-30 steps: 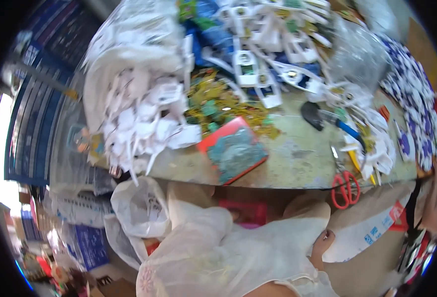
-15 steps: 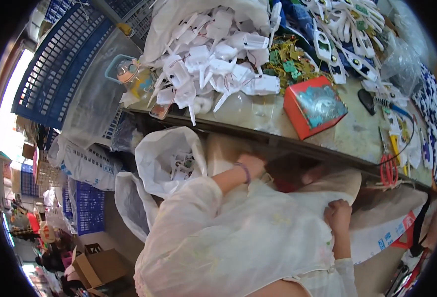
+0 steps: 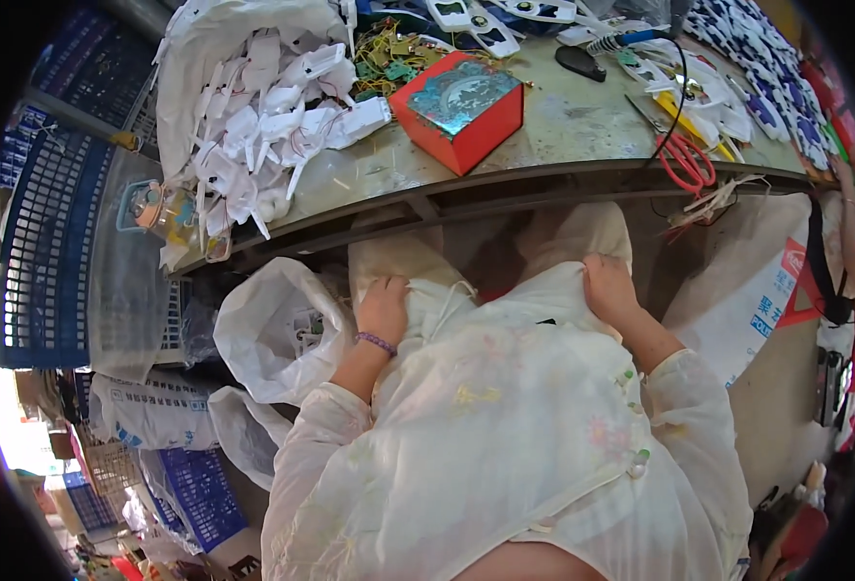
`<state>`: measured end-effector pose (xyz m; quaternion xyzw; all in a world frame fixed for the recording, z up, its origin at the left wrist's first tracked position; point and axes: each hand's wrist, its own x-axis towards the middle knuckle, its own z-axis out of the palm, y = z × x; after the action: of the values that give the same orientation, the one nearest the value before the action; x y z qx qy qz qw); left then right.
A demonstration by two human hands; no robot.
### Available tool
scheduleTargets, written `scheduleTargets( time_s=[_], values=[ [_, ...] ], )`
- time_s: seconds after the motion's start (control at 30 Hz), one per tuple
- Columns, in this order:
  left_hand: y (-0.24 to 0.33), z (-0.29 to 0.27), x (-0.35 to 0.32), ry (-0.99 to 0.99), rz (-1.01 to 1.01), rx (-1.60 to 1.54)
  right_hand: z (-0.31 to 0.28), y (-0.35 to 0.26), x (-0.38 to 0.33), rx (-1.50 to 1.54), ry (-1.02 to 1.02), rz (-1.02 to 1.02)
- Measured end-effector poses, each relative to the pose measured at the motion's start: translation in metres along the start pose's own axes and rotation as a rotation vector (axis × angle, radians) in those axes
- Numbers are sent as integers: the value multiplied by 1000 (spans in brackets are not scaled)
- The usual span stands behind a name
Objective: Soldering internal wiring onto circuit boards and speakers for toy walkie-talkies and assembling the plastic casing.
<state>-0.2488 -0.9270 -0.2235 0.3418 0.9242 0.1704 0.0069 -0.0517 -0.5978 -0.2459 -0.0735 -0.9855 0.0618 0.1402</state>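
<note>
My left hand (image 3: 382, 312), with a beaded bracelet at the wrist, lies at my left thigh, fingers curled on the hem of my pale blouse (image 3: 485, 387). Over the other thigh, my right hand (image 3: 609, 288) is closed on the opposite side of that hem. Between the two hands the thin cloth spreads across my lap, and a small dark patch shows on it. My fingertips are partly hidden by the fabric. Beside my left hand stands an open white plastic bag (image 3: 243, 334) with some white parts inside.
The workbench edge (image 3: 544, 174) runs just beyond my knees. On it are a red box (image 3: 485, 131), a heap of white plastic housings (image 3: 263, 116), small circuit boards (image 3: 388, 63), a corded blue-handled tool (image 3: 631, 39) and red-handled scissors (image 3: 684, 163). Blue crates (image 3: 49, 252) stand at left.
My left hand has come back from under the bench edge to my left thigh. My right hand has moved forward along the right thigh. The view has turned, so the bench appears farther left.
</note>
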Motion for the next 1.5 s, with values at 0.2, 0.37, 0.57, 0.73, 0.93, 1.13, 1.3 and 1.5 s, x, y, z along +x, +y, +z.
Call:
scheduleTargets(
  time_s=[0.2, 0.37, 0.57, 0.73, 0.93, 1.13, 1.3, 1.5],
  values=[
    [0, -45, -16, -465, -61, -415, -60, -16, -23, 810, -430, 459],
    [3, -58, -16, -712, -200, -638, -64, -28, -3, 736, -321, 271],
    [17, 3, 43, -276, 61, 7, 5, 3, 52, -113, -336, 185],
    [26, 79, 90, -554, 72, 207, 18, -29, 66, 368, -413, 207],
    [35, 27, 54, -722, 307, -88, -63, -33, 13, 554, -652, 341],
    [2, -88, 42, -310, 407, -638, -92, -50, 28, 532, -341, 121],
    [-29, -198, 107, 174, 323, -409, -120, -77, 118, 377, -16, -178],
    [-48, -233, 259, 220, 485, 27, -135, -115, 199, 446, 24, -438]
  ],
)
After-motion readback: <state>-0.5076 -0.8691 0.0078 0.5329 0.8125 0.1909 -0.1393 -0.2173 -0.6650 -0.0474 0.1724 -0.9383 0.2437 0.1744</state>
